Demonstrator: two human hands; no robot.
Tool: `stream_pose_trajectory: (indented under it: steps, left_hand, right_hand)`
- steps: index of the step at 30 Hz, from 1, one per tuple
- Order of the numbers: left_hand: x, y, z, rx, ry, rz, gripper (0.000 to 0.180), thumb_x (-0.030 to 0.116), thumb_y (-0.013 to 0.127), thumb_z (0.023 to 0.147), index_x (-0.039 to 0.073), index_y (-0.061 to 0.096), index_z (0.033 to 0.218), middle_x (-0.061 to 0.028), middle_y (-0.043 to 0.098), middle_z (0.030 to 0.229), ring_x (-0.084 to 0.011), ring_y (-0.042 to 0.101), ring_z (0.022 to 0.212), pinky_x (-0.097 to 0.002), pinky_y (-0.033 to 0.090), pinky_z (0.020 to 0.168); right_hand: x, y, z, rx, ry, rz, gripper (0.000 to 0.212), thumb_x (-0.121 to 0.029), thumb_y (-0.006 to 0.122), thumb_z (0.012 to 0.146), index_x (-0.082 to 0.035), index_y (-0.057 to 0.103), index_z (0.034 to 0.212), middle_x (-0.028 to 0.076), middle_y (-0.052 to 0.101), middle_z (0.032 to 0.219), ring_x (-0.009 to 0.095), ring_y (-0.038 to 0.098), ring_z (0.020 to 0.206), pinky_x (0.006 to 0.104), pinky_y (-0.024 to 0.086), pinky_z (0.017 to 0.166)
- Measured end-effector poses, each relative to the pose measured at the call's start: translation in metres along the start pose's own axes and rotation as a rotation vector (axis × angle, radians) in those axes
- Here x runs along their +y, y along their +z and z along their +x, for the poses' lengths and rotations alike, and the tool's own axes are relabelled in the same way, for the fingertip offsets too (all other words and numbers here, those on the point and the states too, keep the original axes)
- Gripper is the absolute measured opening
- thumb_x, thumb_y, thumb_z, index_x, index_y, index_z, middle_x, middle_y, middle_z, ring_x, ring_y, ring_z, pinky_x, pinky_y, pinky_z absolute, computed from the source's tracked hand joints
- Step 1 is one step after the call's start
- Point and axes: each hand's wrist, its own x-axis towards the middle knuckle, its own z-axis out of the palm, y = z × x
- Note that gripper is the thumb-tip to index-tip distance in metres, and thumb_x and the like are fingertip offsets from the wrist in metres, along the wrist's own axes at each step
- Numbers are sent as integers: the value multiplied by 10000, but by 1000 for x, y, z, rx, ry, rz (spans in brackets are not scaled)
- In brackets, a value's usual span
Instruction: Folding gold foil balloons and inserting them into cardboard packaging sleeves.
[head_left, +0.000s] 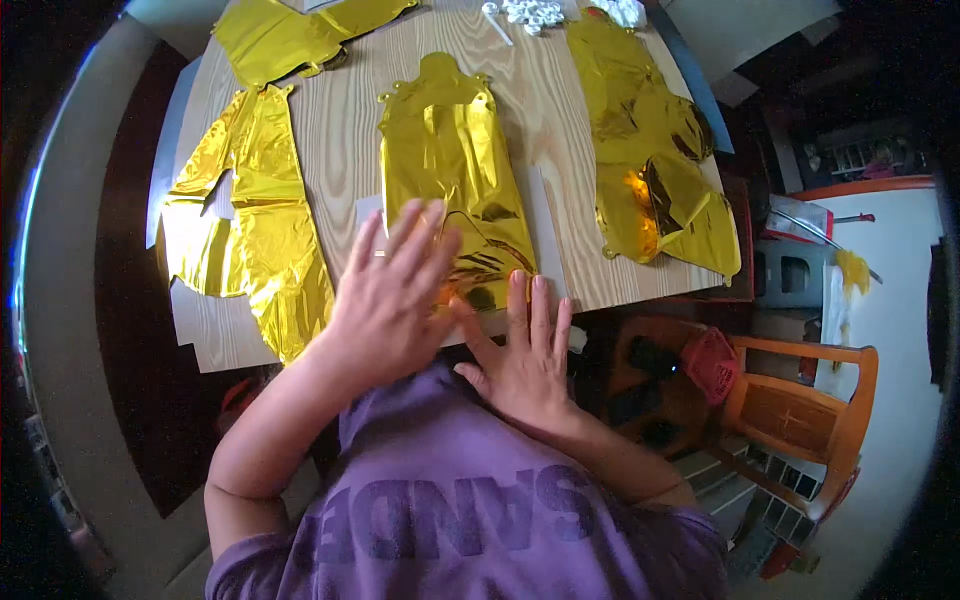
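- While holding the right hand (525, 365) flat, fingers fanned and clasping nothing, placing fingertips at the near right corner of the middle deflated gold foil balloon (445, 170).
- Spreading the left hand (390, 300), blurred and grasping nothing, over the balloon's near left part; being unable to tell contact.
- Seeing the balloon mostly beyond both hands, over a pale sheet (549, 225) on the wood-grain tabletop (345, 130).
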Motion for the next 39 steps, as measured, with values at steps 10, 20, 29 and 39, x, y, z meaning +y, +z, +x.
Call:
stream_pose_trajectory:
  steps: [10,20,29,39]
  left_hand:
    - [-25,36,67,-89,547,-140,799,640,355,1004,108,299,1596,-120,296,1653,-325,258,1530,-523,164,1243]
    - [-118,38,144,91,393,136,682,557,384,1036,171,320,1594,-147,291,1648,-364,245,1527,-554,162,1235]
    - [-84,9,96,406,18,-34,755,390,609,961,91,301,1582,-184,273,1645,-374,285,1507,-542,210,1229]
    - [-22,40,0,241,-20,-42,759,459,567,970,-23,375,1523,-237,321,1612,-361,279,1518,-532,160,1232]
  right_hand:
    - [-3,11,-1,63,35,-18,596,-381,491,1011,-309,315,1576,318,236,1593,524,211,1479,749,141,1153]
    - [-3,7,0,49,28,14,939,-527,756,792,-369,290,1592,354,144,1607,552,199,1466,756,165,1124]
    - [2,-33,13,-34,-41,15,866,-476,778,791,-275,399,1544,353,339,1474,517,366,1345,706,250,1112]
    - [32,-32,94,162,-158,80,699,-393,574,984,11,369,1516,268,365,1558,438,340,1442,590,230,1181]
